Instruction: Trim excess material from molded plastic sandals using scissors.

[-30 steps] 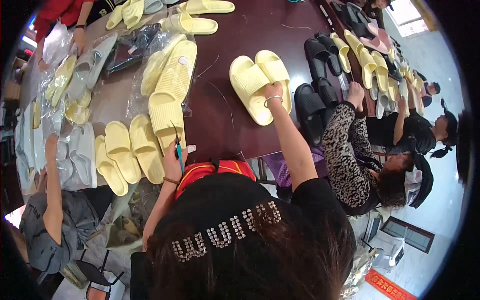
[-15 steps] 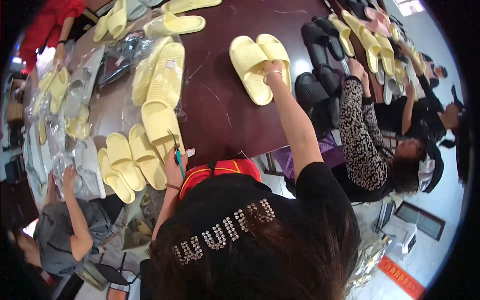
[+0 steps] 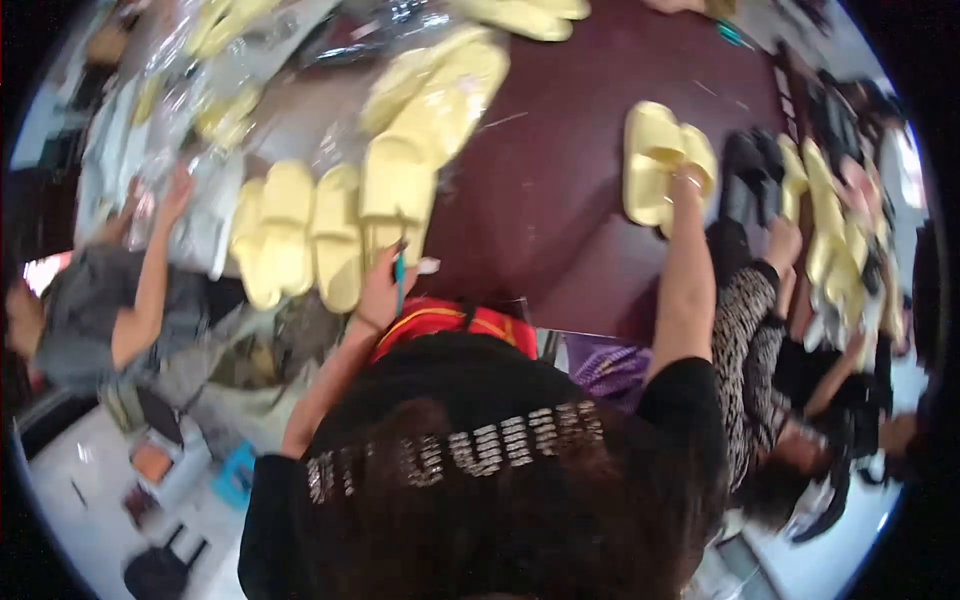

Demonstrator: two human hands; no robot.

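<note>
My right hand (image 3: 686,181) reaches far out over the table and grips a pair of yellow slippers (image 3: 652,130), its fingers hidden among them. In my left hand (image 3: 374,290), close to my body, is a pair of thread snips (image 3: 400,268) with teal handles, blades pointing away from me. Right beside that hand lie loose yellow slippers (image 3: 393,180), several of them side by side along the near edge. Beyond them a yellow pair (image 3: 455,90) rests in clear plastic wrap. A small white tag (image 3: 428,266) shows next to my left hand.
The dark red table (image 3: 540,200) spreads in front. On the right, a co-worker's hand (image 3: 783,240) is near black slippers (image 3: 745,175). Another co-worker's hand (image 3: 176,195) is by bagged slippers at left. A purple bag (image 3: 605,370) hangs below the table edge.
The whole view has swung and blurred. My right hand, with the yellow slippers, has gone further right, nearer the black ones. My left hand still holds the snips.
</note>
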